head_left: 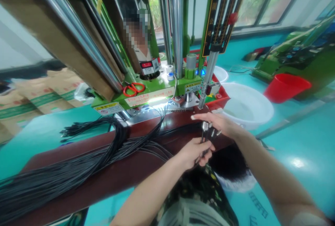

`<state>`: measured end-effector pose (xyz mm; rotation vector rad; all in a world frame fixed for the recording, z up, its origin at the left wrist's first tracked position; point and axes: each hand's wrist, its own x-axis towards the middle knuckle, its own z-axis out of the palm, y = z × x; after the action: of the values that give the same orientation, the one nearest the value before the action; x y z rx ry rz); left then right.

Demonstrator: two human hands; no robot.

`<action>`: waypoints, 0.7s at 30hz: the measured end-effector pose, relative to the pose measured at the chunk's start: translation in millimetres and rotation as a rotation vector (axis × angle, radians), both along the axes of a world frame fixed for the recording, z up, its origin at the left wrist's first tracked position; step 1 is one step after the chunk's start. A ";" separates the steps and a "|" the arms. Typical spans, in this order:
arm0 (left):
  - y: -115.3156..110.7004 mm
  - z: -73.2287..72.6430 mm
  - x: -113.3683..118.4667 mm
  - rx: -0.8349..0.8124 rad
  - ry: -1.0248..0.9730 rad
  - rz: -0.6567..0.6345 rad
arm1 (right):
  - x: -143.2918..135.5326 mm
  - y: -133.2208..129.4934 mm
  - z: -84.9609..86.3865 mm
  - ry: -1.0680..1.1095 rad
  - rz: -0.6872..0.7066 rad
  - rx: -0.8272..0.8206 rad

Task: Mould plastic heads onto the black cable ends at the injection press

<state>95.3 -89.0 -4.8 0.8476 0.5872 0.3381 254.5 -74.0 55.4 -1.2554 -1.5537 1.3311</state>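
Observation:
My left hand (196, 152) is closed around a few black cables with silvery metal connector ends (205, 126) that point upward. My right hand (218, 123) is just above and beside these ends, its index finger stretched out to the left and the other fingers partly hidden. Whether it touches the connectors I cannot tell. A large bundle of black cables (86, 163) lies along the brown bench (125, 179) to the left. Some thin cables run up to the lit front of the green press machine (180, 88).
Orange-handled scissors (134, 89) lie on the machine. A white basin (258, 109) and a red bucket (286, 88) stand on the right. A dark-filled container with a pale liner (239, 184) is below my right arm. Brown sacks (36, 93) stand at left.

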 end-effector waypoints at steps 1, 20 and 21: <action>0.6 -1.2 1.5 -0.006 -0.006 0.008 | -0.2 1.1 4.0 -0.092 0.077 0.001; 24.0 -1.6 18.9 -0.075 -0.067 0.166 | -19.4 23.9 -7.8 -0.157 0.273 0.046; 24.3 -2.1 17.8 -0.070 -0.072 0.155 | -21.0 24.9 -9.4 -0.141 0.268 0.062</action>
<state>113.2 -64.7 -7.0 0.7211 0.5957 0.4841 233.6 -49.1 46.0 -1.1542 -1.9017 1.3691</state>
